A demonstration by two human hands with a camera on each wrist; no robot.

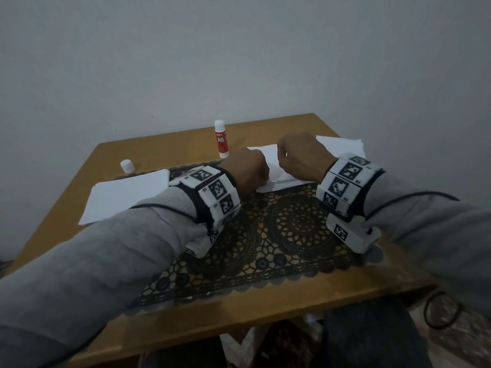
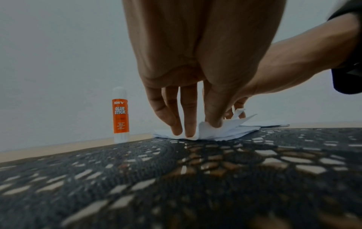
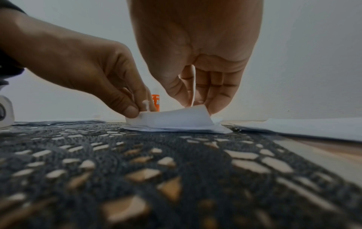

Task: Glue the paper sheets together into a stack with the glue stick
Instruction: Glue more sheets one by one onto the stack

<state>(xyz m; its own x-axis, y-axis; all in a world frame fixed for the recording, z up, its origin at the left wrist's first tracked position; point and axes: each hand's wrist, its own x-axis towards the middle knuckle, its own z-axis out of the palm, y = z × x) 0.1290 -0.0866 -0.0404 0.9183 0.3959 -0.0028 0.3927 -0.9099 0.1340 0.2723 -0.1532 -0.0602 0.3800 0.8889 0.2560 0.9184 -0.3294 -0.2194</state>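
On the lace mat (image 1: 279, 235), we pinched the top paper sheet (image 3: 176, 117) with both hands, left hand (image 1: 245, 171) and right hand (image 1: 300, 155), over the stack (image 3: 195, 130).

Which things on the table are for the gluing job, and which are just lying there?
For the job:
- glue stick, standing uncapped
- its cap
- top sheet, pinched by the left hand and right hand
- paper piles

Just lying there:
- lace mat
- black cord loop, off the table
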